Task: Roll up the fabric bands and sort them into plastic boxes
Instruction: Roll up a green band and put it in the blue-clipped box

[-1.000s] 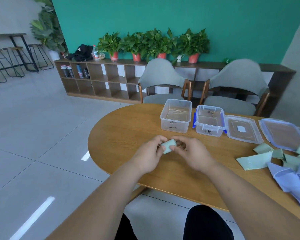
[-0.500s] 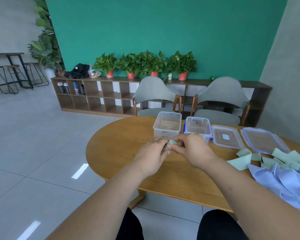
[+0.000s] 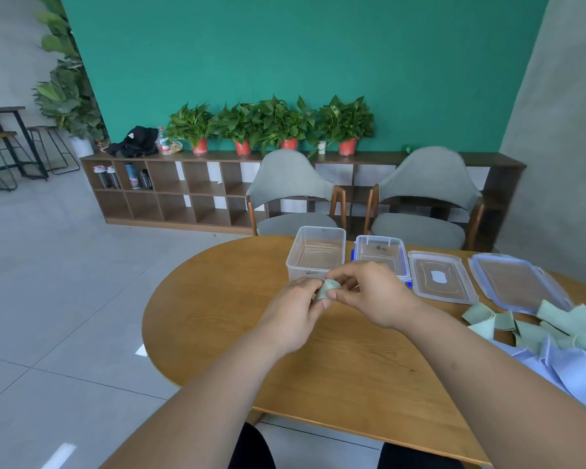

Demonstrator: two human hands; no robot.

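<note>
A small rolled pale green fabric band (image 3: 328, 288) is held above the wooden table (image 3: 217, 319), pinched between my left hand (image 3: 293, 314) and my right hand (image 3: 369, 292). Just behind the hands stand two open clear plastic boxes: the left box (image 3: 315, 255) looks empty, and the right box (image 3: 381, 253) has blue clips. Loose green bands (image 3: 535, 324) and pale blue bands (image 3: 572, 370) lie in a heap at the right of the table.
Two clear lids (image 3: 440, 275) (image 3: 518, 282) lie flat to the right of the boxes. Two grey chairs (image 3: 293, 194) stand behind the table, with a low wooden shelf (image 3: 170, 194) and potted plants beyond. The table's curved left edge drops to the tiled floor.
My view has tilted upward, so the table sits lower in frame. Both hands have kept hold of the green band, turning it into a tighter roll and lifting it closer to the boxes.
</note>
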